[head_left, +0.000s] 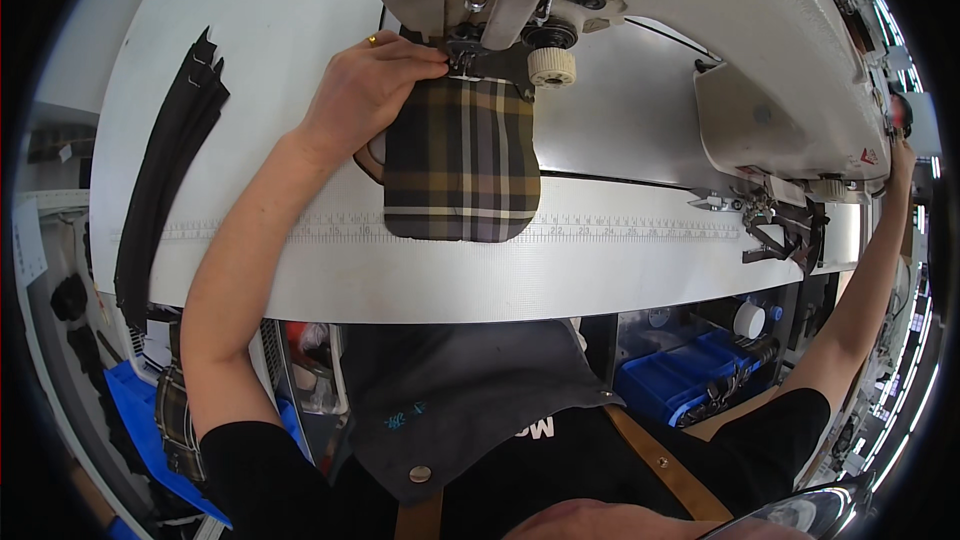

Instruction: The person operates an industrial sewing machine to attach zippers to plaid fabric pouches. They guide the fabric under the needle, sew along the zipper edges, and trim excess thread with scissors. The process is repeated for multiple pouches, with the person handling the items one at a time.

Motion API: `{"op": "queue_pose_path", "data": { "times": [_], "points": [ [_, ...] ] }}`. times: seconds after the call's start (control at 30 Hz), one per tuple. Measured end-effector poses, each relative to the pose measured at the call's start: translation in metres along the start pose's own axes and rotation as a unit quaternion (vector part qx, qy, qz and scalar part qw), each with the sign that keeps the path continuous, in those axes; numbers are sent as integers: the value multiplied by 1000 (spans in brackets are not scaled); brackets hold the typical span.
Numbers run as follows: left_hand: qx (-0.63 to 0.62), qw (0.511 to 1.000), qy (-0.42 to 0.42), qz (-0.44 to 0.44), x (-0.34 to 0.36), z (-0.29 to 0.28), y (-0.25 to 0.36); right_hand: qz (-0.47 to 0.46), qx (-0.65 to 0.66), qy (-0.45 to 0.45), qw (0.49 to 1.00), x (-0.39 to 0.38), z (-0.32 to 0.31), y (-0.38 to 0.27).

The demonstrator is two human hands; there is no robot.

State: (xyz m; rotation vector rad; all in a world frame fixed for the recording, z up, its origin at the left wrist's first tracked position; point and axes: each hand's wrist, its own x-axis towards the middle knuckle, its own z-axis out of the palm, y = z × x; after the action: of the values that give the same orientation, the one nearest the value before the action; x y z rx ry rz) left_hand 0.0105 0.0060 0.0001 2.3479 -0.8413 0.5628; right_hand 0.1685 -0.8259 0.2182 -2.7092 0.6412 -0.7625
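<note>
Ample tabletop (450, 280), left grip (368, 88) at plaid panel's (460, 160) edge, right grip (902, 152) distant, closures unclear

Numbered ruler (620, 228) on table (460, 285); white letters (537, 428) on shirt (590, 470); blue writing (405, 417) on apron (470, 365); red mark (868, 156) on sewing machine (760, 30).

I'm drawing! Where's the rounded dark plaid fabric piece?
Head view, upper middle: the plaid piece lies by the left hand, top edge at the pale sewing machine.

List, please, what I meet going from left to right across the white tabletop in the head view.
Dark folded strips, left hand, plaid fabric piece, small metal tool, bunch of dark pieces.
</note>
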Motion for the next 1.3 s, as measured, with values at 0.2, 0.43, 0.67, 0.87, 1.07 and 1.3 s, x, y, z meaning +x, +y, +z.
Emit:
{"op": "queue_pose_path", "data": {
  "times": [0.2, 0.43, 0.67, 0.87, 1.07, 1.3],
  "points": [
    [-1, 1000, 3, 1, 0, 0, 0, 4, 29, 0, 1000, -9, -6, -8],
    [-9, 1000, 5, 0, 2, 1, 0, 64, 246, -42, 966, -60, -27, -34],
    [-1, 1000, 9, 5, 0, 2, -1, -62, 353, 211, 910, -221, 65, -9],
    [-11, 1000, 13, -1, 0, 3, -1, 158, 305, -101, 934, -116, -25, -43],
    [4, 1000, 18, 11, 3, 3, -2, -4, 585, 102, 804, -187, 39, 7],
    [3, 1000, 22, 16, 1, 5, -4, 172, 435, -174, 866, -80, -34, 15]
  ]
}}
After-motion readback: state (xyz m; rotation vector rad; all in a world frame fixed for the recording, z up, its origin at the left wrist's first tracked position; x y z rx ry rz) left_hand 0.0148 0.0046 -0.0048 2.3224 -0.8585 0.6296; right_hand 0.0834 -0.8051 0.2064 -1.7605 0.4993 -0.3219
